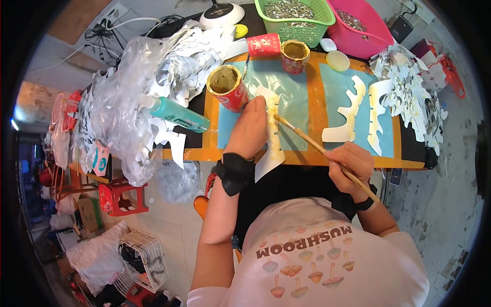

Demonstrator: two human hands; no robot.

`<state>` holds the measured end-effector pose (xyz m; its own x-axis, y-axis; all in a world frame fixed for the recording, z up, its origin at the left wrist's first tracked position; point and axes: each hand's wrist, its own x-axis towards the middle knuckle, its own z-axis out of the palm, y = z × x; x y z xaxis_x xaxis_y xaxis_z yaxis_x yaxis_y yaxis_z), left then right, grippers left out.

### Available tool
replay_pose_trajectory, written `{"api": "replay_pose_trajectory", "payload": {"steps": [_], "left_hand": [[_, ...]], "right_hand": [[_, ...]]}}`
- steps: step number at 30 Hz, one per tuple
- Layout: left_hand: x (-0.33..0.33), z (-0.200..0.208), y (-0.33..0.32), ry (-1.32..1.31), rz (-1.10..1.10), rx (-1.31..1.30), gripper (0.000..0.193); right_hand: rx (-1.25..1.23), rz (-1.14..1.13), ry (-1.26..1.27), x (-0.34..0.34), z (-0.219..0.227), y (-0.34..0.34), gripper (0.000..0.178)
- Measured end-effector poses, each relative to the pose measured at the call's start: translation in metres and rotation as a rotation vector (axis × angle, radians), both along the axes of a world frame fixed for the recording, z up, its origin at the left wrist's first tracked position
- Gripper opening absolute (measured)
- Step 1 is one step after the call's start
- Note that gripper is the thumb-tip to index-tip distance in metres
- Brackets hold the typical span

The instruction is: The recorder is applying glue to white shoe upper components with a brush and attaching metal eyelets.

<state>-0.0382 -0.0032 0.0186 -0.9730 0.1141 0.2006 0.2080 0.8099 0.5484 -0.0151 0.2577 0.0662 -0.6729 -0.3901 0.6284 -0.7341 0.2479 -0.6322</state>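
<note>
Just beside the left hand (249,129) stands an open red cup (234,99).

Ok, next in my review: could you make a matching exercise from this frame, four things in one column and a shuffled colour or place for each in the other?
Column one:
1. Wooden brush
2. Bottle
3. Left hand
4. Rightmost basket

Column two:
A. Against a notched white piece
B. Pink
C. In the right hand
D. Teal, lying on its side

Right pairs: 1-C, 2-D, 3-A, 4-B
</note>
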Motion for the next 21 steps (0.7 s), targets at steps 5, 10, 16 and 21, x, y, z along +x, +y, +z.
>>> {"api": "replay_pose_trajectory", "payload": {"steps": [5, 10, 16, 21], "left_hand": [[-0.003, 0.006, 0.002, 0.110, -0.019, -0.024, 0.024], [-0.006, 0.004, 0.004, 0.144, -0.025, -0.096, 0.032], [-0.006, 0.006, 0.008, 0.152, 0.001, -0.132, 0.040], [-0.003, 0.014, 0.015, 0.192, 0.042, -0.132, 0.044]], "right_hand": [[0.024, -0.067, 0.105, -0.011, 0.000, -0.009, 0.019], [0.038, -0.066, 0.067, -0.022, -0.008, -0.016, 0.019], [-0.034, -0.107, 0.035, -0.015, -0.003, -0.001, 0.020], [-0.217, -0.207, -0.166, -0.012, -0.009, 0.010, 0.019]]}}
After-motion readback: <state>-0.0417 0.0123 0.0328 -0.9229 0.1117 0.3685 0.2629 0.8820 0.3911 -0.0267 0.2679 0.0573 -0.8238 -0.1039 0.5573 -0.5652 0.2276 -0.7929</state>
